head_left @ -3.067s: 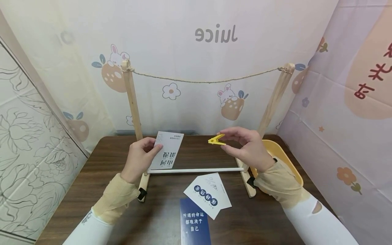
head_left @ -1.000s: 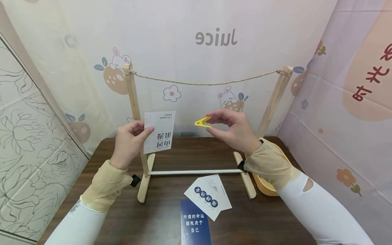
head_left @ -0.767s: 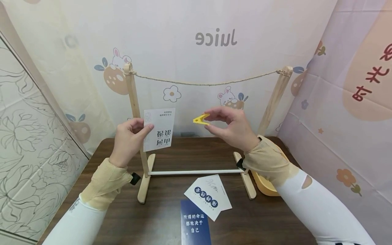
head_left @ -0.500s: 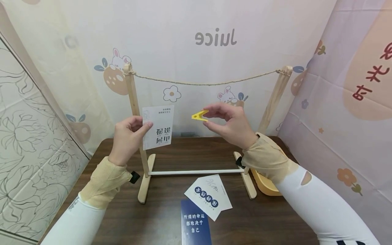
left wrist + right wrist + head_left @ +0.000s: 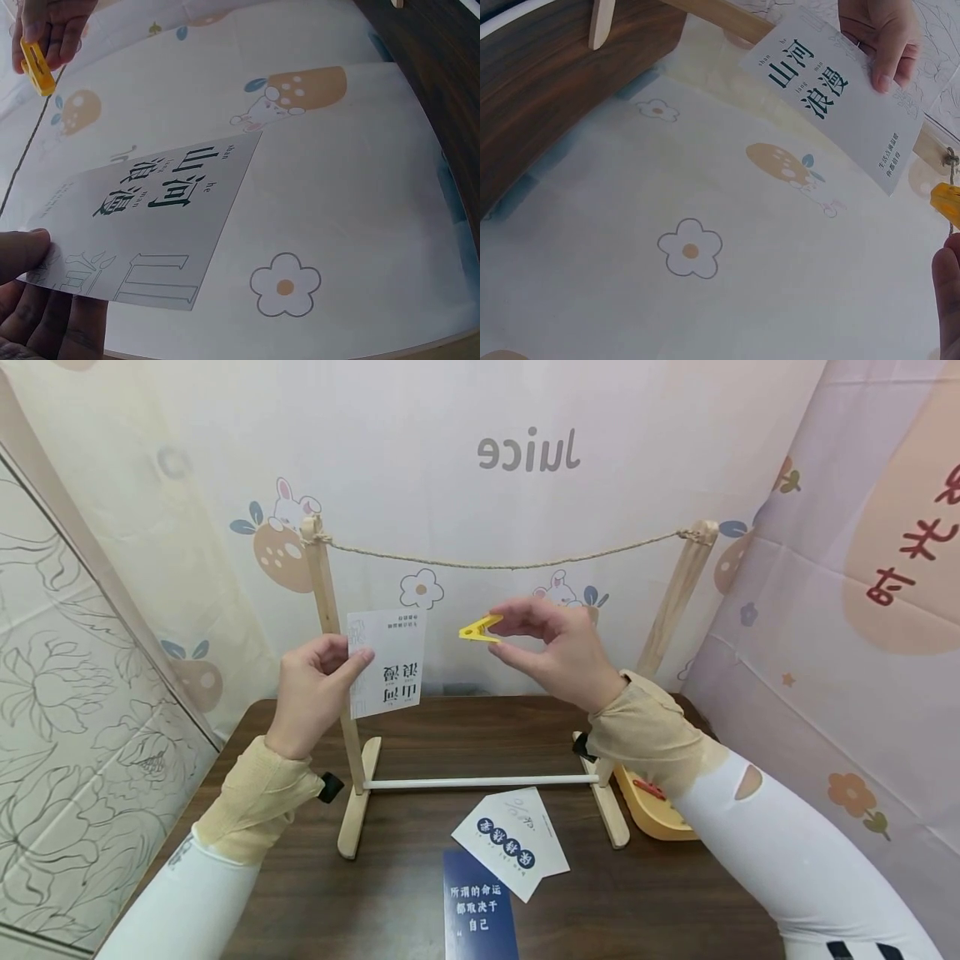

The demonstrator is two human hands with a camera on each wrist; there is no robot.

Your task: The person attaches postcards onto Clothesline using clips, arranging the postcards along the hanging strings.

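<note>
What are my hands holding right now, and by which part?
Your left hand pinches a white rectangular printed card by its left edge; your right hand pinches a yellow V-shaped plastic clip by its handle ends.

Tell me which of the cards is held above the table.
The white card with green characters, pinched in the left hand; the blue card and overlapping white cards lie on the table.

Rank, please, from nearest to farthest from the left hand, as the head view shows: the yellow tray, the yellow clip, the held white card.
1. White card: in the left hand.
2. Yellow clip: to the right, held by the right hand.
3. Yellow tray: farther right, lower.
</note>
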